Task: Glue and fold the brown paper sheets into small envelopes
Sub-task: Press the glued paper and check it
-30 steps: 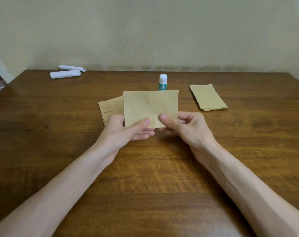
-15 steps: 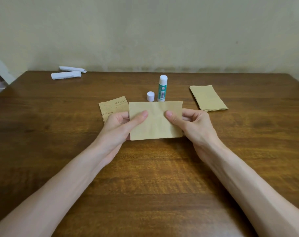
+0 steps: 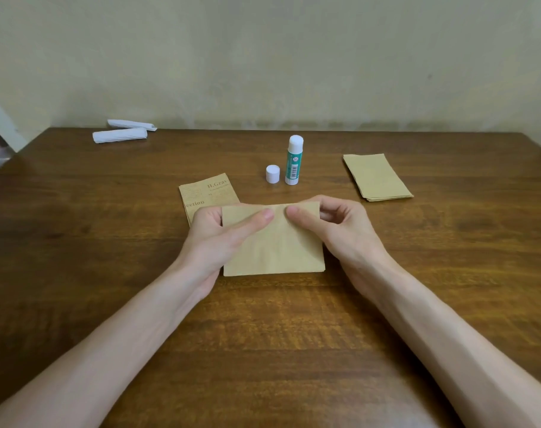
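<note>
The left hand (image 3: pixel 213 239) and right hand (image 3: pixel 340 230) pinch the far edge of a tan-brown rectangular paper sheet (image 3: pixel 278 251) (folding, I'd say); next, a firmly pressed crease.

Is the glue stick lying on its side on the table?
No, the glue stick stands upright on the table, next to the small white cap, beyond the brown paper sheet.

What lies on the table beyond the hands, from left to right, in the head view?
white paper rolls → printed brown sheet → loose white cap → upright glue stick → stack of brown sheets
</note>
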